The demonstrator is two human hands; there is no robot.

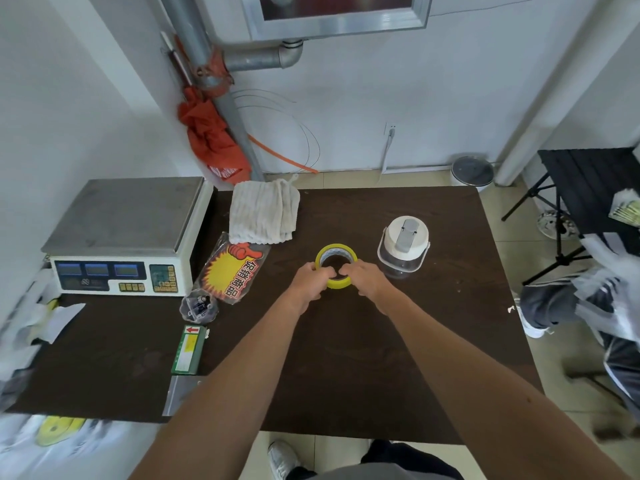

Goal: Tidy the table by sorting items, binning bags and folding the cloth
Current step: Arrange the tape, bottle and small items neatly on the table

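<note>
A yellow roll of tape [336, 253] stands on the dark brown table [381, 358] near its middle. My left hand [310, 282] grips the roll's near left rim, and my right hand [365, 278] grips its near right rim. A folded white cloth [264, 213] lies at the table's far edge. A packet of red and yellow sale signs [231, 273] lies just in front of the cloth. A clear jar with a white lid [404, 245] stands to the right of the tape.
A weighing scale [128, 237] fills the table's far left. A small clear cup of clips [199, 306] and a green box [188, 349] lie in front of it. White plastic bags [31, 327] hang at the left edge. A bin [472, 172], a folding stool [588, 188] and another person's legs [568, 306] are on the right.
</note>
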